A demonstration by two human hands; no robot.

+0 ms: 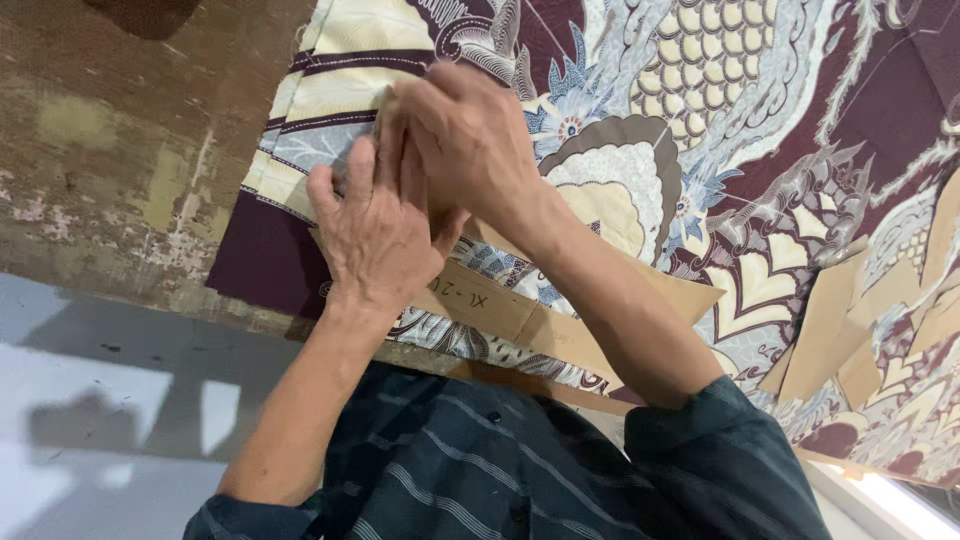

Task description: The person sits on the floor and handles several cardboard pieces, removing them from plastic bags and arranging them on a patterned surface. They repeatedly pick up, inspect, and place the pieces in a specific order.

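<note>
One worn, stained wooden table (110, 170) carries the work; its bare top shows at the left and along the near edge, with pale floor (90, 420) beyond that edge at the near left. One large patterned cloth (760, 130), maroon with cream and blue-grey floral and scale motifs, covers the table from the centre to the right and far sides. Its left edge lies well inside the table's bare margin, so you have open room to the left.

Brown paper pattern pieces lie on the cloth: one long strip (520, 315) under your forearms, and a cluster of several (850, 330) at the near right; I cannot count those exactly.

Your two hands meet at the cloth's far-left part. Your left hand (375, 235) presses down with fingers curled. Your right hand (470, 135) overlaps it, fingers bent onto the fabric. Whether either pinches something, I cannot tell.
</note>
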